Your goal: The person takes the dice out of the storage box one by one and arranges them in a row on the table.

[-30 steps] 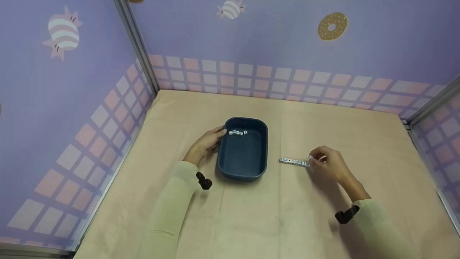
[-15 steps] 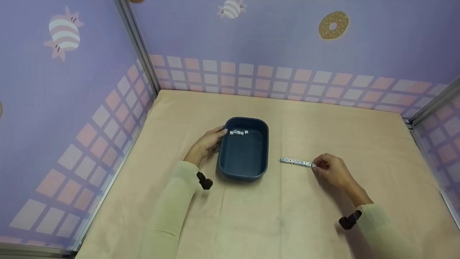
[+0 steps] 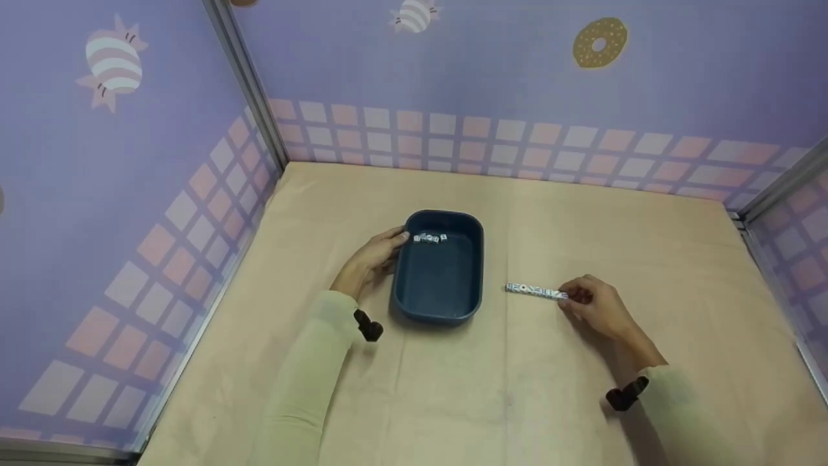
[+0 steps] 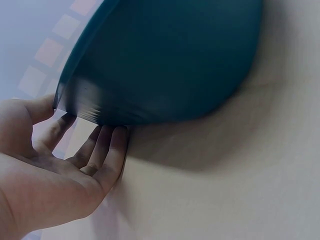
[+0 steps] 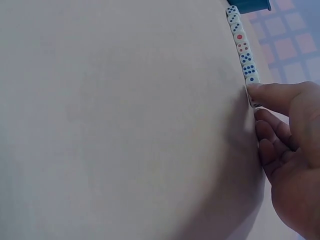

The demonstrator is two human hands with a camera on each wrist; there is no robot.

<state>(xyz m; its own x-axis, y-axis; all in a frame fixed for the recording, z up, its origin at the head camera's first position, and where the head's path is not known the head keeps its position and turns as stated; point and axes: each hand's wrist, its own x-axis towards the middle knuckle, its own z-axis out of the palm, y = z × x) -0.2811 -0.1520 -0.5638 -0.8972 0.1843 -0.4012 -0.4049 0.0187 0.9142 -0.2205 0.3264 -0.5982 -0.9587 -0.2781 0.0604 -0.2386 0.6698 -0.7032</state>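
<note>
My left hand [image 3: 374,254] grips the dark blue rectangular container [image 3: 438,281] at its left wall. In the left wrist view the thumb lies at the rim and the other fingertips reach under the tilted container. Several white dice [image 3: 429,239] lie inside it, near the far end. To its right, a straight row of dice [image 3: 532,290] stands on the cloth. At the row's right end my right hand [image 3: 598,307] pinches the last die [image 5: 255,104], which the thumb mostly covers. Blue and red pips show on the dice in the right wrist view.
A pale beige cloth [image 3: 446,388] covers the table. Purple walls [image 3: 504,77] with candy and donut prints and a pink and white check border close it in at the back and sides. A small black device [image 3: 369,325] sits at each wrist.
My right hand has lowered a die to the row's right end and then shifted slightly left against the row. The left hand and container have stayed put.
</note>
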